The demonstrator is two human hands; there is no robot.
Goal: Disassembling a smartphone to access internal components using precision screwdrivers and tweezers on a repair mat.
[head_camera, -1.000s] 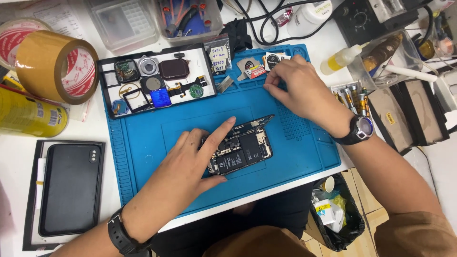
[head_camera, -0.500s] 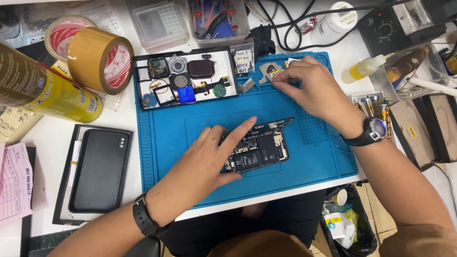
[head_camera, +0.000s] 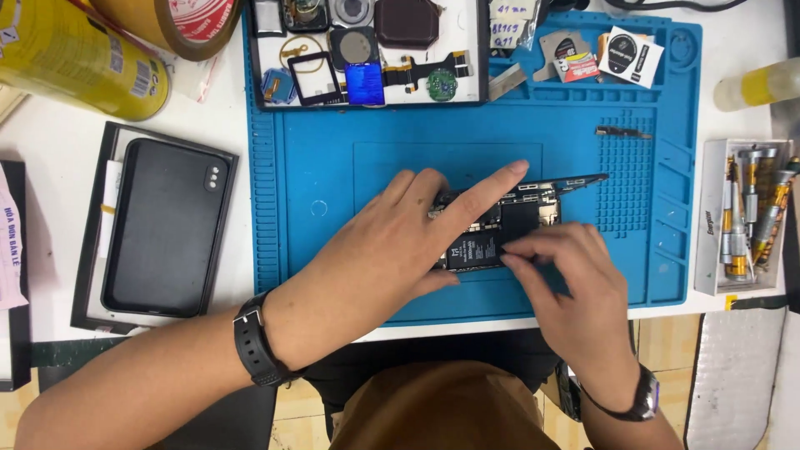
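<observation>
Opened phone (head_camera: 508,225) w/ exposed internals is laid flat near centre of blue repair mat (head_camera: 333,167), long axis roughly left-right. Left hand (head_camera: 392,250) is pressed down on phone's left part, palm flat, index finger stretched out toward upper right over phone's top edge; fingers are extended, nothing is gripped. Right hand (head_camera: 575,292) is placed at phone's lower right edge, fingertips pinched together on a small dark part at the board; whether anything separate is held between them cannot be told. Black wristbands are worn on both wrists.

Parts tray (head_camera: 367,50) w/ small components, a blue square piece and a flex cable is seated at mat's top edge. Small stickers & pads are scattered at mat's upper right. A thin metal tool (head_camera: 623,132) is seen on the mat's gridded area, apart from both hands. Black phone back (head_camera: 162,225) is set in a dark box lid (head_camera: 83,283) on white surface (head_camera: 208,117), left of mat. Yellow can (head_camera: 75,58) & brown tape roll (head_camera: 179,25) are at upper left. Screwdriver set box (head_camera: 744,217) is at right of mat, well apart from phone.
</observation>
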